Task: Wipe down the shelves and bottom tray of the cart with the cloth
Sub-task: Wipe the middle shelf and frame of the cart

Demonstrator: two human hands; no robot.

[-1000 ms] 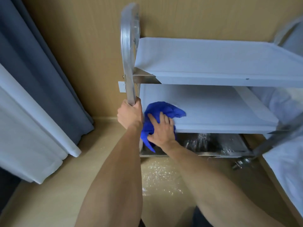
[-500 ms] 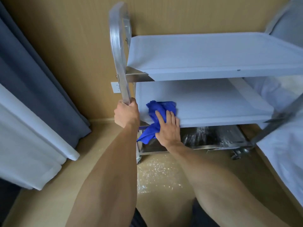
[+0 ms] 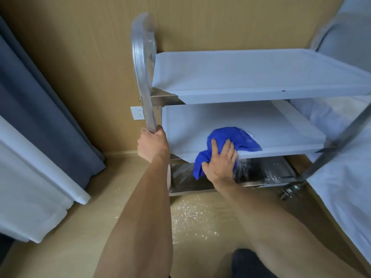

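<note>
Cloth [image 3: 239, 140], blue and bunched, lies over the front edge of the cart's middle shelf [image 3: 281, 129], under the right hand [image 3: 219, 161], whose fingers press on it and thumb pinches its hanging fold. Left hand [image 3: 152, 146] grips the cart's metal upright [image 3: 143, 77]. White specks dust the bottom tray [image 3: 267, 171]. No writing is legible.

the left hand [image 3: 153, 144] grips the cart's metal handle [image 3: 143, 73] at 10 o'clock. the right hand [image 3: 219, 162] presses a blue cloth [image 3: 234, 141] on the middle shelf [image 3: 281, 125] front edge, at 3 o'clock of the left hand. white specks dot the bottom tray [image 3: 267, 173].
</note>
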